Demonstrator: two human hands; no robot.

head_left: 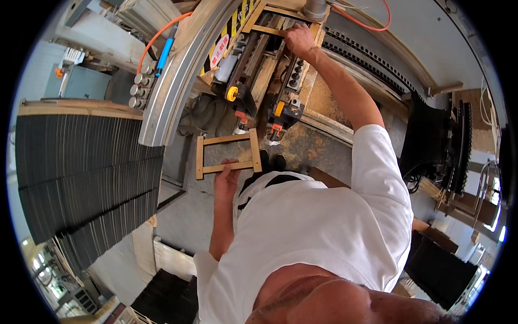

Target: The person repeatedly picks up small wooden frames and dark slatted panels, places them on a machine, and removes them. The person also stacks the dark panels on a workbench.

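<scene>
My left hand point(227, 171) grips the near bar of a small rectangular wooden frame point(253, 148), its fingers closed around the bar. This frame is held up in front of my body, short of the machine. Farther off, my right hand point(300, 40) reaches over the machine bed, fingers bent onto the near bar of a second wooden frame point(266, 30). That frame lies across the machine's rails; my hand hides its near right corner, and the fingertips are partly hidden. Two machine rails point(294, 75) with yellow knobs point(232, 94) and orange fittings run toward me.
A metal beam point(175, 102) with a striped yellow-black panel flanks the machine on the left. Beyond it stands a large stack of dark strips point(89, 167). Sawdust point(326, 100) covers the right side of the bed. A red hose point(372, 27) curves at the far right.
</scene>
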